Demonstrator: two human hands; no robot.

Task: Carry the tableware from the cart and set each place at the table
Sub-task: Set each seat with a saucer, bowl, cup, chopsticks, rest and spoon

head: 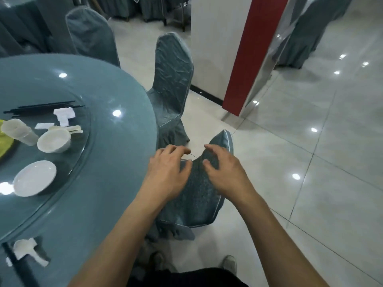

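Observation:
My left hand (167, 175) and my right hand (223, 172) both grip the top of a teal-covered chair back (196, 195) beside the round table (107, 162), fingers curled over its edge. On the glass turntable (41, 85) lie a white bowl (53, 140), a small plate (34, 178), a stack of cups (18, 131), black chopsticks (41, 107) and white rests (64, 114). A white spoon on a rest (24, 248) sits at the table's near edge. No cart is in view.
A second covered chair (172, 79) stands just beyond mine, and a third (91, 36) farther back. A white wall with a red pillar (255, 48) rises ahead. Glossy tiled floor (310, 162) spreads to the right. A yellow cloth (4, 141) lies at the left edge.

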